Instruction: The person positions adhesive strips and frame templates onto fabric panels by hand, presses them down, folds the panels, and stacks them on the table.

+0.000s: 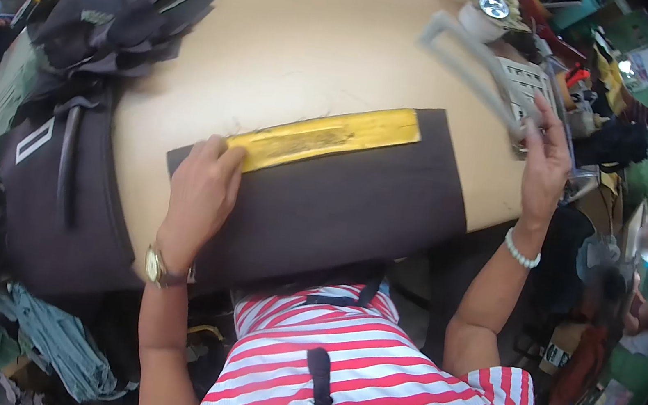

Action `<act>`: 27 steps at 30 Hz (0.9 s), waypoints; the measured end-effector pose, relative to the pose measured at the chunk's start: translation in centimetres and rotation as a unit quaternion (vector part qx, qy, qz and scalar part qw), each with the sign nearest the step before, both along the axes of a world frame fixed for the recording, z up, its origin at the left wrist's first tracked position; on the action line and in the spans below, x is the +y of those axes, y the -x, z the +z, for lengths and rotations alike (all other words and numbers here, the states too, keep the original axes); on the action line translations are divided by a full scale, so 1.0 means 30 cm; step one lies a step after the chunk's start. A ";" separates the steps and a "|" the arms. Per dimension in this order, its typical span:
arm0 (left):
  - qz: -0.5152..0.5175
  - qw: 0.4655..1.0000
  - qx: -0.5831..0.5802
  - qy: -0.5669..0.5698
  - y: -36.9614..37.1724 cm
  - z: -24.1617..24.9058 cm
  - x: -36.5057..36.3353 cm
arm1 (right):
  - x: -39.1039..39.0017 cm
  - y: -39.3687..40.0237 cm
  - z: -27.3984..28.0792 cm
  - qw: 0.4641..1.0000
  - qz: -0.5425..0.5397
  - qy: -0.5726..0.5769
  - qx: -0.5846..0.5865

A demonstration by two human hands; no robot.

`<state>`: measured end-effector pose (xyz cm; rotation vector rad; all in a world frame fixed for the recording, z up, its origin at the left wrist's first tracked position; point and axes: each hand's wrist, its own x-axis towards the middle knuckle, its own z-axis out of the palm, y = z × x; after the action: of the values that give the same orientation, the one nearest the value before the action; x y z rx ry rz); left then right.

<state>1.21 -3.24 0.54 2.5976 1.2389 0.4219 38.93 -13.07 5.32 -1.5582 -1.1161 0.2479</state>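
A dark fabric piece point(340, 205) lies on the wooden table, its near side reaching the table's front edge. Along its far edge rests a yellow strip point(333, 139) with dark smudges. My left hand point(206, 186), with a watch at the wrist, presses on the strip's left end, fingers bent together. Off to the right, my right hand point(546, 151), wearing a beaded bracelet, is raised and pinches one end of a pale, narrow rectangular frame point(471, 67). The frame is blurred and slants up to the left over the table.
Dark fabric pieces point(118, 16) are heaped at the back left. Another dark cloth point(67, 200) with a white rectangle point(35, 140) hangs over the left side. A round white container point(481, 24), a printed card point(527, 82) and a cluttered tray stand at the back right.
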 end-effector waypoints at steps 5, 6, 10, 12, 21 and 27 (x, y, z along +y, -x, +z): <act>-0.042 0.986 -0.082 0.137 0.054 -0.011 0.111 | 0.014 0.288 -0.118 0.958 0.176 0.082 0.212; -0.042 0.982 -0.094 0.159 0.054 -0.013 0.115 | 0.020 0.336 -0.146 0.949 0.167 0.111 0.242; -0.047 0.990 -0.077 0.112 0.048 -0.029 0.109 | 0.030 0.405 -0.238 0.953 0.133 0.196 0.192; -0.038 0.991 -0.070 0.109 0.044 -0.025 0.100 | 0.037 0.405 -0.236 0.955 0.123 0.203 0.179; -0.033 0.993 -0.057 0.095 0.029 -0.005 0.079 | 0.049 0.398 -0.234 0.955 0.099 0.207 0.189; -0.023 0.995 -0.038 0.090 0.016 0.008 0.061 | 0.044 0.423 -0.225 0.979 0.045 0.193 0.057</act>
<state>0.74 -1.40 0.79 2.4311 1.1348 0.3785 26.25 -11.75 -1.44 -1.8070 -1.0931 0.6395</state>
